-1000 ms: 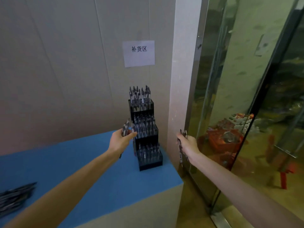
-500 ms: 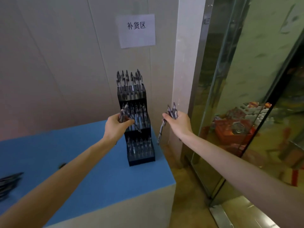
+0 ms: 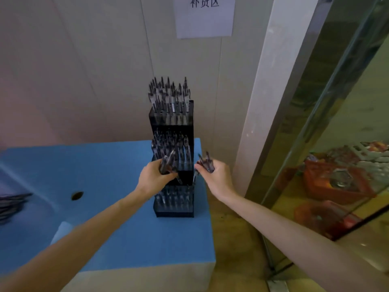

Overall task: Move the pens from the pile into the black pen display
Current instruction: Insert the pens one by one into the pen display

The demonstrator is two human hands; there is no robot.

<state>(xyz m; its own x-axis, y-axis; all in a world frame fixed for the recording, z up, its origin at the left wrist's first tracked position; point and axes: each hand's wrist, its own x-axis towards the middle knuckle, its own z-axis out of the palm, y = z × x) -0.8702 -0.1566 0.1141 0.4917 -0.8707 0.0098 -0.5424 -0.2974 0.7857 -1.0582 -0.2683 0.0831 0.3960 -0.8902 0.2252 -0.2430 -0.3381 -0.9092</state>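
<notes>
room: pale panelled wall (image 3: 84,70) behind, white paper sign (image 3: 205,16) with printed characters up top; glass partition (image 3: 341,123) with metal frame on the right, orange items seen through it.
table: blue table top (image 3: 117,224), pale side face below; front edge and right edge both in view, small dark hole (image 3: 77,195) left of centre.
display: black pen display (image 3: 173,157), three stepped tiers, upright at the table's far right corner, just beside the wall and near the right edge. All tiers hold pens standing tip-up; top tier looks packed.
pile: loose pens (image 3: 11,204) lying flat at the far left edge, well apart from the display, partly cut off by the frame.
left hand: left hand (image 3: 154,178) in front of the middle tier, fingers curled round a small bundle of pens (image 3: 167,164), tips up, touching or just off the tier front, can't tell which.
right hand: right hand (image 3: 215,175) just right of the display, past the table's right edge, gripping a second bunch of pens (image 3: 206,162), tips up and fanned.
clearance: bare blue surface between pile and display; narrow floor strip between table edge and glass.
</notes>
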